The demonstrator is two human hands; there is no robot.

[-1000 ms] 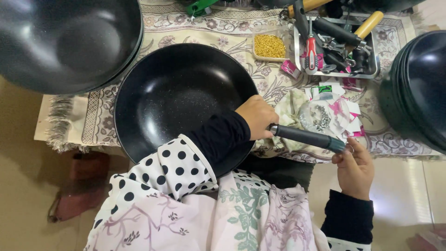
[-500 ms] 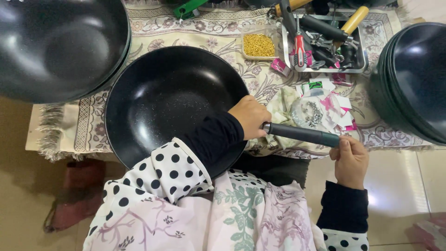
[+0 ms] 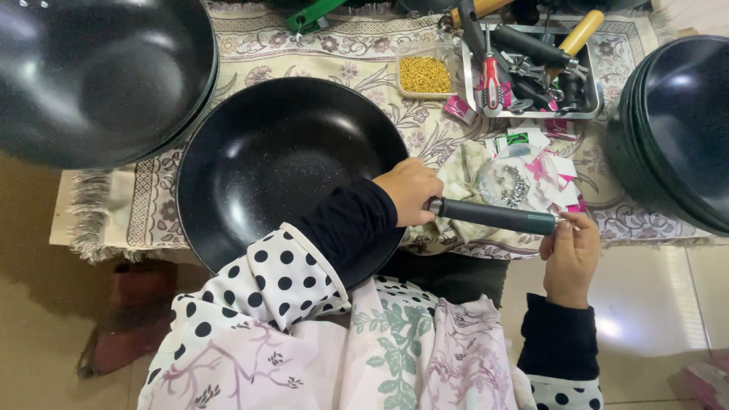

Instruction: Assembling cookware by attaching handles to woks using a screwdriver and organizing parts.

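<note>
Scene was evenly and brightly lit by soft, diffuse light from above. Pale sheen was seen on the inner wall of the black pan (image 3: 281, 171), and broader soft highlights on the stacked pans at upper left (image 3: 99, 76) and at right (image 3: 683, 129). A small glare patch was noted on the glossy floor tile (image 3: 607, 326) at lower right. Shadow was cast under the table edge, where the floor at lower left was left dim. Focus was held sharp across the patterned cloth (image 3: 342, 53). Slight wide-angle stretching was observed toward the corners. No motion blur was recorded.
</note>
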